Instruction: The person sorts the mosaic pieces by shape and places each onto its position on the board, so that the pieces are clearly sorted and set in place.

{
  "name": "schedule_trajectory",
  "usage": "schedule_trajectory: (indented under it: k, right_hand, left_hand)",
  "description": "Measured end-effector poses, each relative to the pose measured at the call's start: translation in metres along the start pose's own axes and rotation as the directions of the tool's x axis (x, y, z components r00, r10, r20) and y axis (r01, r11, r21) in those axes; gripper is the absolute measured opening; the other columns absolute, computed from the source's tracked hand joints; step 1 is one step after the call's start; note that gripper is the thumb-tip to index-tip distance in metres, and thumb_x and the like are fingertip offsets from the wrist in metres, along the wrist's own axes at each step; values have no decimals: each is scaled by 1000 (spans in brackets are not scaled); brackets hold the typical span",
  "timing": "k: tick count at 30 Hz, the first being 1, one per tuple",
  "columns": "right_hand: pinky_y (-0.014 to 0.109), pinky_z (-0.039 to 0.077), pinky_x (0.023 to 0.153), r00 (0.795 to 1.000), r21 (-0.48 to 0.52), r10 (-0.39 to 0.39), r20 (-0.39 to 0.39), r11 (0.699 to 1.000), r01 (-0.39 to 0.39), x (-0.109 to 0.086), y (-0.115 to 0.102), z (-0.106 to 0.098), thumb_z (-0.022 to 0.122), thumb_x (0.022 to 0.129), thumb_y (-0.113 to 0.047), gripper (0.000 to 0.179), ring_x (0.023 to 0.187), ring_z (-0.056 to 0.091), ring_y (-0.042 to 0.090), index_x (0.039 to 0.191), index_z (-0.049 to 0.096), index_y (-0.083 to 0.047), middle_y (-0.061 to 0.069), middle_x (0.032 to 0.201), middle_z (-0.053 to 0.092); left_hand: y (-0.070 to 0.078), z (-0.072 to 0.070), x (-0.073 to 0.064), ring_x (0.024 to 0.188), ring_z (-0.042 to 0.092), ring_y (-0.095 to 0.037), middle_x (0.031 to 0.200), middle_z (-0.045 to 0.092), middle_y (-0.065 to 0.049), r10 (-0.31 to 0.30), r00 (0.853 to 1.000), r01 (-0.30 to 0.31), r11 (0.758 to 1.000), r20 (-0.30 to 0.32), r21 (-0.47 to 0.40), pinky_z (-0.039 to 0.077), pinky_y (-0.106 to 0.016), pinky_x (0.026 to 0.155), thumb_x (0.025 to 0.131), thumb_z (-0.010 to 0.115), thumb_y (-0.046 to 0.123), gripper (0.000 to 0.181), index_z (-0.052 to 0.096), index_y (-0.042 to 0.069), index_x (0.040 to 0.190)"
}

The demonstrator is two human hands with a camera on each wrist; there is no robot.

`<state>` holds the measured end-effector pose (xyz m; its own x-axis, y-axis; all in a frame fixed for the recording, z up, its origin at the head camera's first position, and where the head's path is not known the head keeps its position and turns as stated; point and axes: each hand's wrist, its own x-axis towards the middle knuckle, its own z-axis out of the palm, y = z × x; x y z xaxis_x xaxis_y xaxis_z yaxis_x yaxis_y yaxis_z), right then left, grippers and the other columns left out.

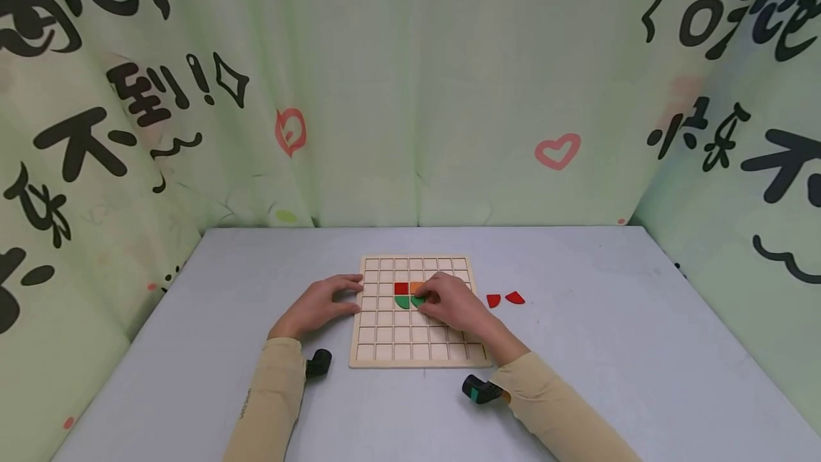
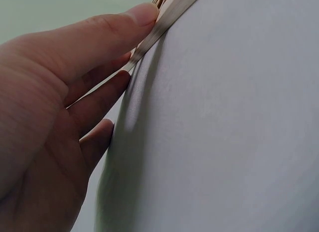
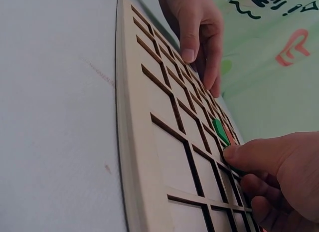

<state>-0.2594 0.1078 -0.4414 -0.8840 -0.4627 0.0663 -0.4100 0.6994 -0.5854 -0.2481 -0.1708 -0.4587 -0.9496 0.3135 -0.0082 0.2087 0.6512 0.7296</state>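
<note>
While the left hand's (image 1: 323, 304) spread fingers touch the board (image 1: 402, 334), the right hand (image 1: 454, 304) pinches a green piece (image 1: 417, 301) mid-board; tilting could jam it.

The table (image 1: 577, 362) has a wide, pale top of slightly bluish white colour. Directly on it a square wooden board (image 1: 401, 335) with a grid of cells is lying flat, near the middle. To the right of this board, just beside it, lie two small red pieces (image 1: 493, 300), near each other but not touching. Faint reddish marks (image 3: 99, 70) show on the surface.
</note>
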Motion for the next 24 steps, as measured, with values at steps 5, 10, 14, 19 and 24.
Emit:
schedule_trajectory:
  k: [5,10,14,19,24]
  right_hand:
    - [25,50,72,1000,-10,4,2,1000,-4,0,-1,-1,75,86,-12,18,82,54,13,104,74,-9,0,98,62]
    - [26,50,73,1000,-18,-7,-5,1000,7,-1,0,0,74,87,-10,17,84,53,14,104,75,-9,1,99,62]
    - [26,50,73,1000,-16,-7,-10,1000,7,-1,1,0,74,87,-10,16,84,53,13,103,75,-9,0,99,62]
    - [26,50,74,1000,-11,-5,-12,1000,5,-1,1,0,74,87,-11,16,85,54,13,103,74,-9,0,99,62]
    - [27,51,75,1000,-10,-14,-13,1000,14,-2,2,-1,73,88,-12,15,86,54,13,103,74,-9,0,98,61]
  left_hand:
    - [-1,0,0,139,38,-27,145,51,-1,0,1000,0,1000,1,1,32,-45,115,86,76,19,42,66,9,125]
    - [-2,1,1,140,38,-26,145,51,0,0,1000,0,1000,5,-5,32,-44,115,86,76,19,42,66,9,126]
    - [-2,1,1,139,38,-28,145,51,-1,8,1000,-8,1000,3,-4,32,-46,114,86,76,19,42,66,8,126]
    - [-1,0,0,140,38,-27,145,51,-1,6,1000,-6,1000,5,-5,32,-46,115,86,76,19,42,66,9,126]
    - [-2,0,0,140,38,-26,145,51,0,8,1000,-8,1000,6,-4,32,-45,115,86,76,19,43,66,9,126]
